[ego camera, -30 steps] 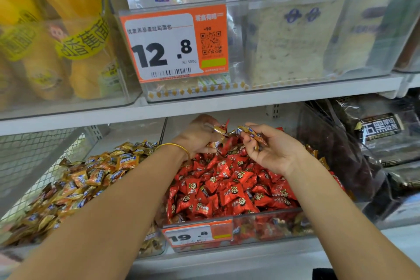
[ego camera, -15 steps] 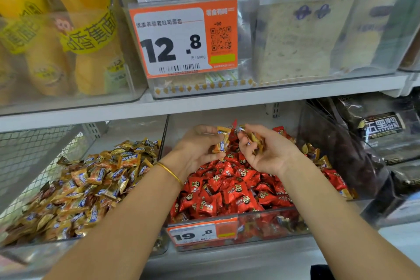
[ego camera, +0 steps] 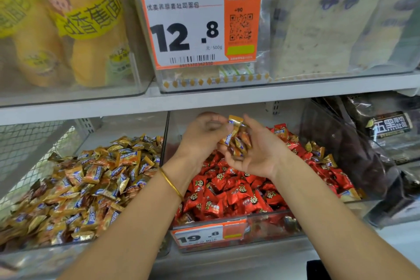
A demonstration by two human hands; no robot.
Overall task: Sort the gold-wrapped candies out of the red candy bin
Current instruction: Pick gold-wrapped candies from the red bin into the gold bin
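The clear red candy bin (ego camera: 268, 223) on the lower shelf is full of red-wrapped candies (ego camera: 229, 198). A few stray gold-wrapped candies (ego camera: 318, 150) lie at its back right. Both hands hover over the bin's rear. My left hand (ego camera: 202, 136) pinches a gold-wrapped candy (ego camera: 234, 123) at its fingertips. My right hand (ego camera: 261, 150), palm up, cups several gold-wrapped candies (ego camera: 238, 143). The two hands touch around that small pile.
A clear bin of gold-wrapped candies (ego camera: 75, 188) stands directly left of the red one. Dark snack bags (ego camera: 363, 143) fill the bin on the right. The upper shelf (ego camera: 204, 100) hangs low over the hands, with an orange 12.8 price tag (ego camera: 200, 25).
The hands rose a little off the red candies and closed together. The gold candies are now gathered in the right palm, and the left hand brought one more to them.
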